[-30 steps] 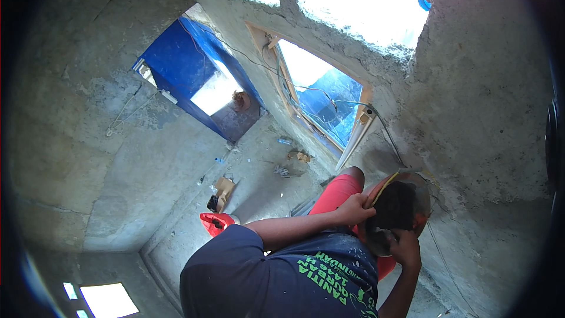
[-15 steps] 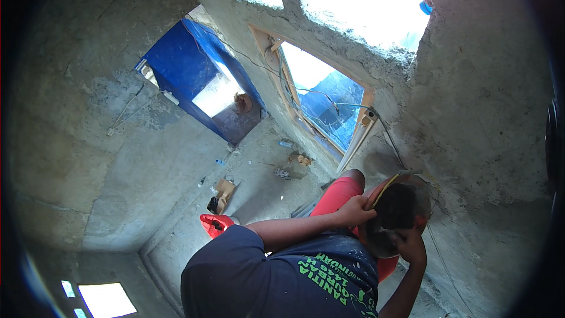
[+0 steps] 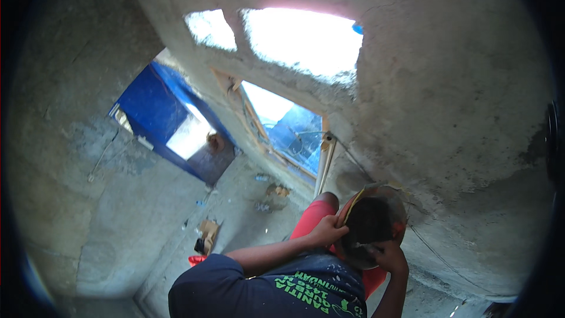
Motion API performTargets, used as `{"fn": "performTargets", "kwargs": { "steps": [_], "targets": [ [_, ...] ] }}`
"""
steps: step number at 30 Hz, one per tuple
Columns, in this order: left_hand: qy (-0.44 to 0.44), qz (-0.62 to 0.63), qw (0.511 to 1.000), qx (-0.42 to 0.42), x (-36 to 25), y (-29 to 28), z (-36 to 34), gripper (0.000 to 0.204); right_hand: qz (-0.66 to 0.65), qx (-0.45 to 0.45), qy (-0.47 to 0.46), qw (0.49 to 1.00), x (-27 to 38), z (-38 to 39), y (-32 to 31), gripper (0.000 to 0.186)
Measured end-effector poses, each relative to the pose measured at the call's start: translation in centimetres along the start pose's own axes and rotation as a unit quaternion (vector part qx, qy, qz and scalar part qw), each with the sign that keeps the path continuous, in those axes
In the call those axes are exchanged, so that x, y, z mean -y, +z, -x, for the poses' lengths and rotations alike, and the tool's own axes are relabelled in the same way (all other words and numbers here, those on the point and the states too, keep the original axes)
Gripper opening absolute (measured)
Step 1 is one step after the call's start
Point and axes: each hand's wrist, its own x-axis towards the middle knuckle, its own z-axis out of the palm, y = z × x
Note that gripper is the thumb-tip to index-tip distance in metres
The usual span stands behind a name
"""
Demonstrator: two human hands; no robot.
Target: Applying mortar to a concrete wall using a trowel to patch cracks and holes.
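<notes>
My left hand is closed on the rim of a round, worn container with a dark inside and a yellowish edge on its left, held against my front beside red shorts. My right hand is at the container's lower right, fingers curled over its dark inside; what they pinch there, beside a small pale patch, is too unclear to name. A dark shirt covers my body below.
A rough concrete wall has broken openings, a wood-framed window with loose wires and pale pipes. A blue-sided doorway stands at left. Cardboard and small debris lie on the concrete floor.
The view has shifted: the openings and doorway now appear lower and further left, and the far lower-left window is out of sight. Both hands stay on the container, which also appears further left.
</notes>
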Motion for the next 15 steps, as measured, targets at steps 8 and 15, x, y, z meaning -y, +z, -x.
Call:
{"fn": "performTargets", "kwargs": {
  "steps": [8,15],
  "targets": [
    [-0.023,0.011,0.999,0.028,-0.4,-0.1,0.3,0.031,-0.004,0.022,-0.023,0.999,-1.7,-1.2,-0.1,0.033],
    [-0.022,0.036,0.998,0.055,-0.7,-0.2,0.7,0.033,-0.065,0.042,-0.050,0.996,-5.5,-1.5,0.0,0.031]
  ]
}}
